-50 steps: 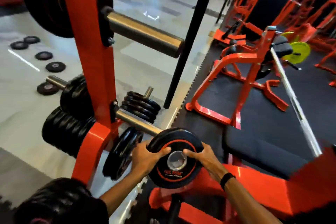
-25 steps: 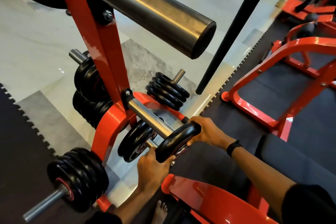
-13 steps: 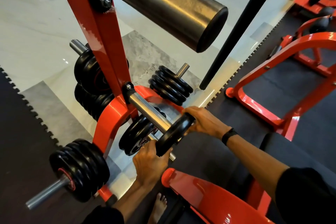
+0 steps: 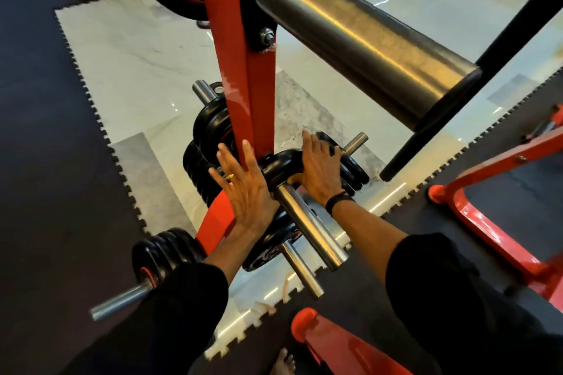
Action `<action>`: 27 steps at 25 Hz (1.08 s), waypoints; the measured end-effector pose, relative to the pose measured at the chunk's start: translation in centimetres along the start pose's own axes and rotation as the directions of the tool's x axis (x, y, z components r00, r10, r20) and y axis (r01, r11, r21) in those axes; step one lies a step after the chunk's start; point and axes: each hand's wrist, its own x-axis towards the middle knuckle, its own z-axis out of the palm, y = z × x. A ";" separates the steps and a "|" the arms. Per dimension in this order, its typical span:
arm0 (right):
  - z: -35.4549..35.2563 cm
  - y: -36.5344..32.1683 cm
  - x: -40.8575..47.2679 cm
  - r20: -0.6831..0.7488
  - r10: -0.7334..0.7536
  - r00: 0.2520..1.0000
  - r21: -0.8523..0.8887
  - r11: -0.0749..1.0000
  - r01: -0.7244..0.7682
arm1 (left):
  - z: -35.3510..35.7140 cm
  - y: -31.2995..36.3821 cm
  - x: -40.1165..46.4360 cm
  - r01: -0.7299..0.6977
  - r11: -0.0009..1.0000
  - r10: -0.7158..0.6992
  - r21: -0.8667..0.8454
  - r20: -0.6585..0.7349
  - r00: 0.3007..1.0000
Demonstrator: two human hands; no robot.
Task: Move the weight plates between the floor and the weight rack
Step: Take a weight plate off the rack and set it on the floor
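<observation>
A black weight plate (image 4: 278, 164) sits on the steel peg (image 4: 307, 228) of the orange weight rack (image 4: 240, 70), pushed up against the upright. My left hand (image 4: 243, 189) lies flat against the plate's left side with its fingers spread. My right hand (image 4: 316, 167) rests palm-down over the plate's right rim, fingers stretched out and thumb beside the peg. More black plates hang on the rack's other pegs: behind the upright (image 4: 210, 128), at the far right (image 4: 355, 167), at the lower left (image 4: 164, 253) and under my left wrist (image 4: 265, 246).
A thick bare steel peg (image 4: 365, 42) juts out above my hands. A black pole (image 4: 469, 79) slants down to the floor on the right. An orange machine frame (image 4: 487, 222) stands on the dark mat at right, and another orange part (image 4: 335, 347) lies by my bare foot (image 4: 283, 362).
The plate has slid from the peg's tip along to the upright. Both hands have loosened from gripping its rim to lying flat on it. My head has moved closer over the rack.
</observation>
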 end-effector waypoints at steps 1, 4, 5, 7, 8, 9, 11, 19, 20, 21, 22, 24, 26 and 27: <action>0.0 0.1 -0.1 0.020 0.012 1.000 -0.015 1.000 -0.011 | 0.2 -0.4 -0.1 -0.016 1.000 0.016 0.015 0.009 1.000; 0.9 0.0 -1.5 0.002 0.051 0.999 0.026 0.998 -0.051 | 0.6 -1.8 -0.8 0.008 1.000 -0.008 0.004 0.013 1.000; 1.2 -0.5 -2.0 0.007 0.065 0.998 0.056 0.996 -0.065 | 0.4 -2.3 -1.0 0.026 1.000 -0.025 -0.009 0.025 0.999; 1.6 -1.9 -3.0 0.036 0.111 0.993 0.144 0.983 -0.115 | -0.2 -3.6 -1.4 0.055 0.997 -0.052 -0.045 0.075 0.996; 1.7 -2.5 -3.5 0.048 0.142 0.989 0.184 0.972 -0.148 | -0.4 -4.3 -1.6 0.063 0.994 -0.051 -0.091 0.122 0.991; 1.7 -3.1 -4.1 0.061 0.169 0.984 0.208 0.962 -0.178 | -0.5 -5.2 -1.9 0.077 0.982 -0.046 -0.174 0.177 0.983; 1.5 -4.4 -5.1 0.100 0.222 0.970 0.250 0.938 -0.240 | -0.9 -7.0 -2.5 0.152 0.887 -0.022 -0.436 0.289 0.957; 0.8 -13.5 -8.9 0.296 0.293 0.909 0.379 0.837 -0.394 | -7.8 -14.3 -5.9 0.415 0.607 -0.080 -0.678 0.467 0.880; 0.6 -15.3 -9.6 0.307 0.287 0.908 0.394 0.830 -0.395 | -8.9 -15.9 -6.1 0.421 0.610 -0.085 -0.672 0.472 0.877; 0.5 -17.3 -10.3 0.310 0.267 0.912 0.410 0.828 -0.382 | -10.0 -17.7 -6.4 0.429 0.609 -0.089 -0.667 0.480 0.873; 0.4 -19.5 -11.0 0.312 0.230 0.922 0.433 0.829 -0.353 | -11.4 -19.5 -6.8 0.436 0.602 -0.090 -0.669 0.486 0.869; -0.2 -24.6 -11.8 0.293 0.145 0.945 0.492 0.825 -0.279 | -14.6 -23.5 -7.3 0.444 0.572 -0.103 -0.690 0.477 0.873; -1.1 -30.1 -12.1 0.263 0.076 0.962 0.544 0.811 -0.213 | -18.0 -27.9 -7.7 0.450 0.560 -0.149 -0.696 0.450 0.881; -1.8 -33.3 -12.3 0.272 0.039 0.962 0.570 0.799 -0.193 | -20.0 -30.4 -8.0 0.456 0.555 -0.185 -0.696 0.431 0.883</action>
